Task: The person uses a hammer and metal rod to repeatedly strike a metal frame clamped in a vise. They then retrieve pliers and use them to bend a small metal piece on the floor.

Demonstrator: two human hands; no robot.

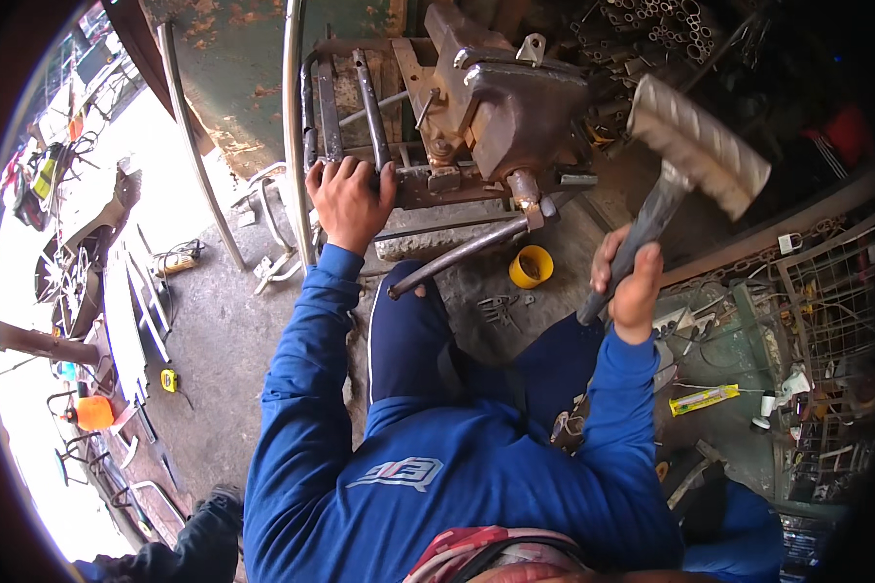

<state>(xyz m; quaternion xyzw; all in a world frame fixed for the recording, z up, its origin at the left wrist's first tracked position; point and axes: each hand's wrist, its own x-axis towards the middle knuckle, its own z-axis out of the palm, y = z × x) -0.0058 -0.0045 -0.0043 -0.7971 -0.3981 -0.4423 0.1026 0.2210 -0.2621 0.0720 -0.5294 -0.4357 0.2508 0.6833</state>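
Observation:
My right hand [634, 287] is closed around the dark handle of a heavy hammer [700, 146], raised to the right of the vise. Its thick cylindrical head has slanting ridges. A rusty bench vise [525, 112] stands ahead of me, with a small metal lug with a hole [532, 49] upright at its jaws. The vise's long bar handle [457, 257] slants down toward my left knee. My left hand [352, 204] curls its fingers over the near edge of the metal bench frame [457, 192], beside several steel bars [370, 107].
A yellow cup [531, 266] sits on the floor below the vise. Tall metal tubes [199, 146] stand at left. A tape measure [169, 380] and an orange container [92, 413] lie further left. Wire racks [826, 321] and a yellow packet [704, 399] are at right. Other people's clothing shows at the lower edges.

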